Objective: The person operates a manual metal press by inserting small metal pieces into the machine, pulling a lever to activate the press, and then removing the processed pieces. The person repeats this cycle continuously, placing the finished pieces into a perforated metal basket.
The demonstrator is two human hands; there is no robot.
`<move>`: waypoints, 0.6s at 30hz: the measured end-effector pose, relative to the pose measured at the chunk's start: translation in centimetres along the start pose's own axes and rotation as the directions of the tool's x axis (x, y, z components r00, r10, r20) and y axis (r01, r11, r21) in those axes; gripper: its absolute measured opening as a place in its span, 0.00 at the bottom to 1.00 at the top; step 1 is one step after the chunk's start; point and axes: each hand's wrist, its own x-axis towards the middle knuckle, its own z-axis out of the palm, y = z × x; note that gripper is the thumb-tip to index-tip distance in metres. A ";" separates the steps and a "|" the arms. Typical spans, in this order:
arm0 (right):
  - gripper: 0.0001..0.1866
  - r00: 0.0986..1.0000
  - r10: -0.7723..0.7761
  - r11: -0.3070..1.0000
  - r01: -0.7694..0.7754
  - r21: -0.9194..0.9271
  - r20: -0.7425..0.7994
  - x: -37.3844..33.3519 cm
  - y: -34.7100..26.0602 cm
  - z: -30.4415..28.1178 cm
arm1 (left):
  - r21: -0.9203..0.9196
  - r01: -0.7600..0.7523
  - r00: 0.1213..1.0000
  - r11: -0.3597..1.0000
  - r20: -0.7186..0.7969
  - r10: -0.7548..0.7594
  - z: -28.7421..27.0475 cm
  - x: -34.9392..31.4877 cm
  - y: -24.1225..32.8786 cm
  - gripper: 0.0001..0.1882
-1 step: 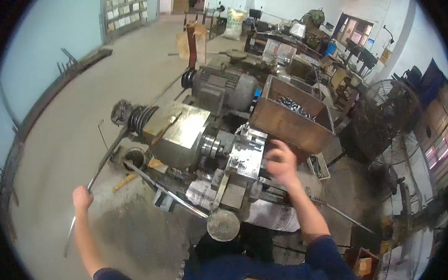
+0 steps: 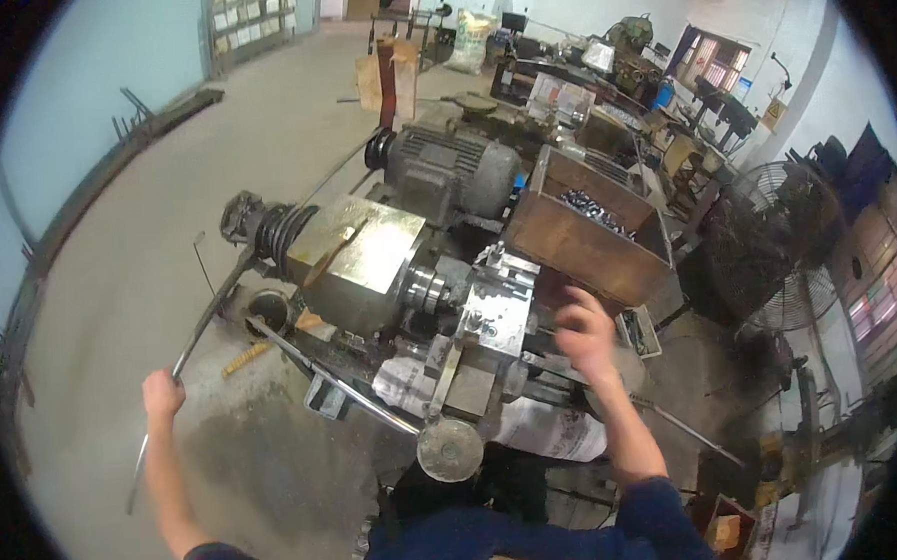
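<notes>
My left hand point(image 2: 163, 394) is closed round a long metal lever point(image 2: 197, 336), which slants up to the pulley end of a small lathe-like machine. My right hand point(image 2: 586, 336) is in the air, just right of the machine's bright metal tool block point(image 2: 498, 313). Its fingers look bent but are smeared by motion, so whether anything small is in them is hidden. Left of the block is a round steel spindle chuck point(image 2: 427, 287), beside the headstock with its shiny top plate point(image 2: 372, 238). A second bar point(image 2: 358, 396) runs down to a round metal disc point(image 2: 450, 450) close to my body.
Behind the block stands a wooden box point(image 2: 587, 244) with many small shiny metal parts. An electric motor point(image 2: 454, 170) sits at the back. At right are a large black fan point(image 2: 775, 244) and a small tray point(image 2: 639, 332). A thin rod point(image 2: 690, 432) sticks out rightward.
My right hand has moved a little right and down, away from the tool block. My left hand stays on the lever, and the view has shifted slightly.
</notes>
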 end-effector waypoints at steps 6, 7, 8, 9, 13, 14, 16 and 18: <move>0.13 0.900 0.415 0.802 -0.432 -0.413 -0.137 -11.0 5.5 -11.6 | 0.220 -0.116 0.991 0.969 -0.039 0.127 2.0 4.3 -2.6 0.06; 0.14 0.879 0.454 0.783 -0.472 -0.405 -0.145 -11.4 5.8 -12.5 | 0.247 -0.102 0.994 0.964 -0.021 0.111 2.4 4.2 -3.5 0.06; 0.14 0.857 0.492 0.763 -0.509 -0.399 -0.153 -11.8 6.2 -13.3 | 0.272 -0.089 0.996 0.958 -0.003 0.094 3.0 3.9 -4.2 0.06; 0.15 0.831 0.534 0.743 -0.550 -0.381 -0.157 -12.6 6.7 -14.0 | 0.244 -0.071 0.996 0.967 -0.035 0.082 3.3 3.8 -4.5 0.04; 0.26 0.835 0.509 0.486 -0.477 -0.733 -0.206 -20.1 14.9 -18.7 | 0.056 0.297 0.944 0.953 0.131 -0.302 0.6 4.9 0.5 0.14; 0.27 0.814 0.539 0.425 -0.485 -0.764 -0.217 -22.1 17.1 -19.8 | -0.113 0.261 0.964 0.959 -0.021 -0.265 1.4 4.7 0.8 0.14; 0.29 0.615 0.764 0.282 -0.591 -0.756 -0.195 -23.1 16.7 -20.2 | -0.297 0.070 0.899 0.952 -0.394 -0.189 2.1 4.0 3.9 0.15; 0.31 0.591 0.778 0.270 -0.621 -0.736 -0.214 -24.4 16.8 -21.3 | -0.688 -0.138 0.813 0.712 -0.489 -0.315 3.0 1.3 10.0 0.16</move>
